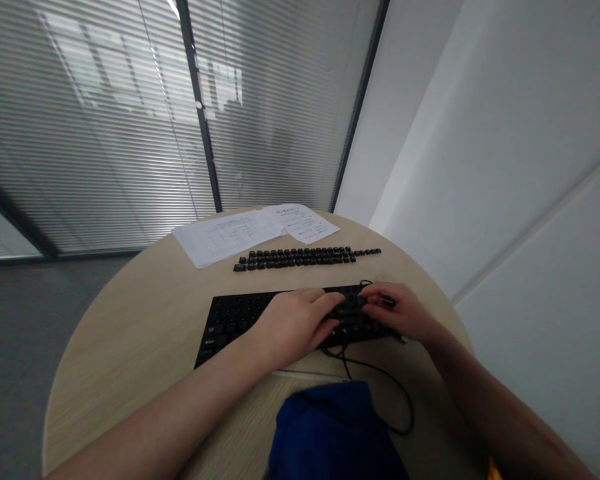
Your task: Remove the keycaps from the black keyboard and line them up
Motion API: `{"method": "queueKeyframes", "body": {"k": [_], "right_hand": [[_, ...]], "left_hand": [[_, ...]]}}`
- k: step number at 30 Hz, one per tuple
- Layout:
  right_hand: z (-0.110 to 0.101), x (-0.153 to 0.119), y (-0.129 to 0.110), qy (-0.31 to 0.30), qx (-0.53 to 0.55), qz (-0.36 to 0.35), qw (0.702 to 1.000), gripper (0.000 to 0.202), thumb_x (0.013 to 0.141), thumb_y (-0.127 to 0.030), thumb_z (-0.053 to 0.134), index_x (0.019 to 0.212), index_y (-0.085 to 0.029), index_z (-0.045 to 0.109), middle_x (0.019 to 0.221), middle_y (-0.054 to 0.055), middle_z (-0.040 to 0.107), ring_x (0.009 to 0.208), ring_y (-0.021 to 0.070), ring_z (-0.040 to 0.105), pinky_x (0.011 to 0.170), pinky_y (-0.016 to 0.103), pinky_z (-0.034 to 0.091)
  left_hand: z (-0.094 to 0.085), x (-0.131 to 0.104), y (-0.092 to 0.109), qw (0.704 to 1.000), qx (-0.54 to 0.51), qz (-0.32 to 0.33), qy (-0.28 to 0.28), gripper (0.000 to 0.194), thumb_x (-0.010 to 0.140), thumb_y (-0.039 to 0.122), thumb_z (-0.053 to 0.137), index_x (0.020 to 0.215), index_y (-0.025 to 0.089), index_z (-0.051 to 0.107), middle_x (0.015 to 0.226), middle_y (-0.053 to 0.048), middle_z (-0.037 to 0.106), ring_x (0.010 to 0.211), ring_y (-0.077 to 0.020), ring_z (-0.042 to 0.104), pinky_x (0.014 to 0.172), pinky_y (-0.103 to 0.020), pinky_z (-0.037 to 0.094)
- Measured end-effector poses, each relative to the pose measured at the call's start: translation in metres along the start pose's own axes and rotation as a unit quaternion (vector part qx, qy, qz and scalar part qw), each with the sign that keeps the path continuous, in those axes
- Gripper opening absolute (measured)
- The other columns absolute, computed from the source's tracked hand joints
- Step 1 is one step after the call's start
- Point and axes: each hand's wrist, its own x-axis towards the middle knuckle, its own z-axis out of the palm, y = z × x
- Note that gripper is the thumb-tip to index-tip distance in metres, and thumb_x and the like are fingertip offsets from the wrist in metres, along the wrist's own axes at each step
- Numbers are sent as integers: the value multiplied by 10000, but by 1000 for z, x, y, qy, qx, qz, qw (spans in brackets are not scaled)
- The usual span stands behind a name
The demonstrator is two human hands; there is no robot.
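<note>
A black keyboard lies at a slant on the round table, its middle partly covered by my hands. My left hand rests over the middle of the keyboard, thumb and forefinger apart, with nothing visible between them. Over the right part of the keyboard, my right hand has its fingers bent close together; a dark, thin object shows under them, too unclear to name. Beyond the keyboard, loose black keycaps are laid out in rows.
Printed sheets lie at the far side of the wooden table. A black cable loops near the front edge, beside blue cloth. Blinds stand behind the table, and a white wall is on the right.
</note>
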Motion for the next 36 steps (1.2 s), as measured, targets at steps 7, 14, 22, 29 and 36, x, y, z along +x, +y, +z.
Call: {"method": "queueKeyframes", "body": {"k": [7, 14, 22, 29, 36], "right_hand": [[-29, 7, 70, 105, -129, 167, 972, 300, 859, -431, 631, 1007, -189, 729, 756, 33, 697, 655, 179, 614, 611, 293, 463], [-41, 42, 131, -32, -264, 230, 936, 259, 878, -369, 630, 978, -164, 752, 887, 83, 751, 782, 199, 657, 681, 281, 456], [-29, 88, 156, -45, -258, 204, 943, 260, 898, -320, 612, 1027, -144, 754, 945, 80, 766, 816, 180, 667, 686, 247, 449], [-11, 93, 163, -30, -246, 168, 954, 283, 933, -332, 579, 1087, -152, 733, 1006, 101, 759, 858, 197, 665, 744, 271, 463], [-16, 81, 181, 3, -244, 148, 959, 317, 920, -365, 595, 1125, -161, 724, 996, 101, 752, 822, 213, 660, 737, 309, 486]], "left_hand": [[1, 2, -30, 987, 67, -101, -102, 208, 929, 318, 577, 1005, 182, 714, 963, -88, 706, 947, -272, 661, 840, -390, 531], [-12, -2, -55, 982, 19, -177, -69, 443, 1004, 465, 381, 1117, 185, 705, 1095, -114, 712, 1029, -269, 656, 930, -393, 485], [-23, -9, -88, 969, 46, -209, -119, 436, 968, 462, 395, 853, 184, 711, 901, -116, 720, 858, -263, 657, 801, -384, 488], [-11, -15, -89, 960, 55, -227, -155, 483, 970, 490, 367, 873, 171, 716, 892, -141, 719, 821, -265, 664, 760, -399, 496], [-8, -13, -87, 950, 57, -246, -184, 464, 971, 503, 358, 889, 178, 679, 921, -146, 721, 858, -296, 671, 749, -417, 503]]}}
